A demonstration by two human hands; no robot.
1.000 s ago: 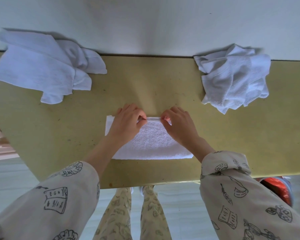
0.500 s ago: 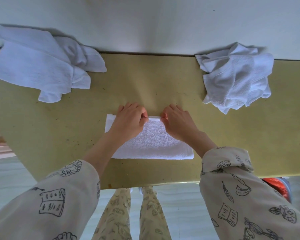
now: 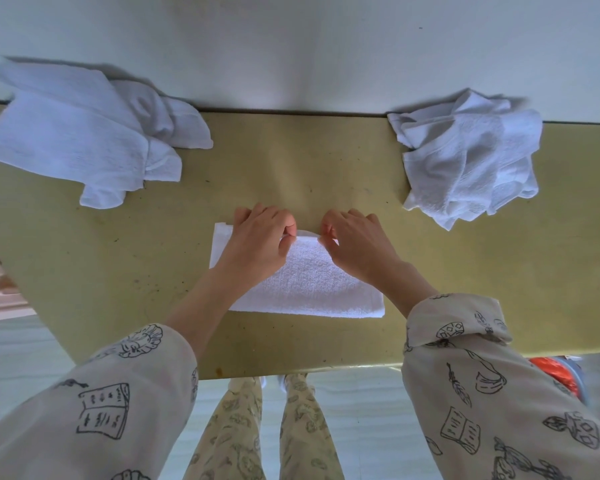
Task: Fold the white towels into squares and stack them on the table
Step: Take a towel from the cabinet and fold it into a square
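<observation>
A white towel (image 3: pixel 309 285), folded into a long rectangle, lies on the yellow-green table (image 3: pixel 284 174) in front of me. My left hand (image 3: pixel 260 244) and my right hand (image 3: pixel 357 245) both sit at its far edge, fingers curled, each pinching that edge near the middle. The edge is lifted slightly between them. A loose pile of white towels (image 3: pixel 84 133) lies at the far left. Another crumpled pile of white towels (image 3: pixel 468 157) lies at the far right.
The table's far edge meets a pale wall (image 3: pixel 291 46). Its near edge runs just behind my forearms, with my legs and the floor below. A red object (image 3: pixel 558 375) shows under the table at the right.
Both hands stay at the towel's far edge. The edge between them has risen slightly off the table.
</observation>
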